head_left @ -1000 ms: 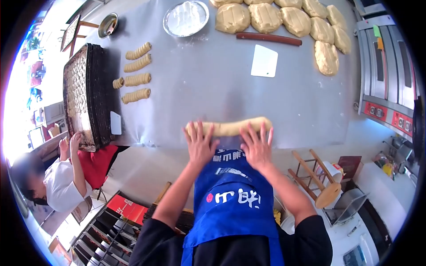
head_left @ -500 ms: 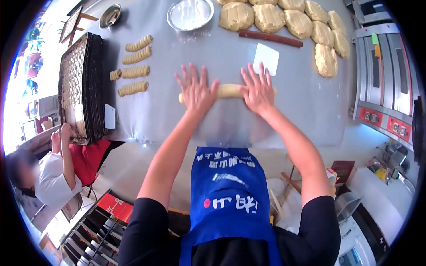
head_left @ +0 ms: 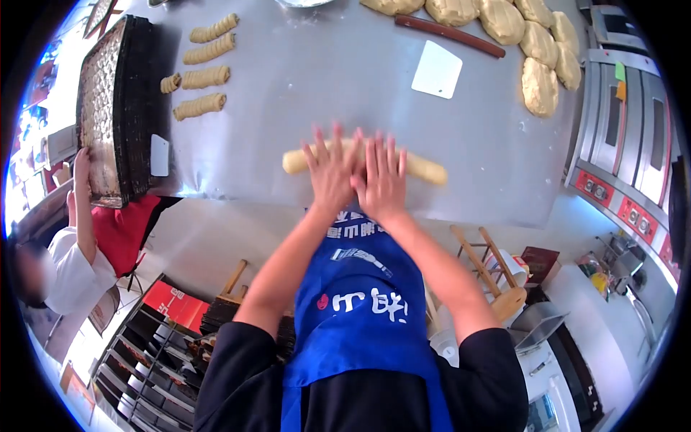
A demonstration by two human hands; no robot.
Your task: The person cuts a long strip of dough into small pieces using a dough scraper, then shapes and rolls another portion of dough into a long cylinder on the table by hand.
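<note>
A pale dough log (head_left: pixel 426 170) lies crosswise near the front edge of the metal table (head_left: pixel 273 101). Flat on its middle rests my left hand (head_left: pixel 333 171), fingers outstretched and slightly blurred. My right hand (head_left: pixel 381 176) lies beside it on the same log, open as well, and the thumbs meet or overlap. Both ends of the log stick out past my hands. Beyond it on the table are a white flat scraper (head_left: pixel 437 70) and a brown rolling pin (head_left: pixel 450 36).
Ridged dough rolls (head_left: pixel 204 77) lie at the left, near a stack of dark trays (head_left: pixel 133 108) and another white scraper (head_left: pixel 160 155). Large dough lumps (head_left: pixel 502 21) sit at the back right. A person (head_left: pixel 75 245) stands at the left by the trays. Ovens (head_left: pixel 630 137) stand right.
My hands have come together at the middle of the dough log, which is nearer the table's front edge and slightly tilted. The view has shifted, so table items appear higher.
</note>
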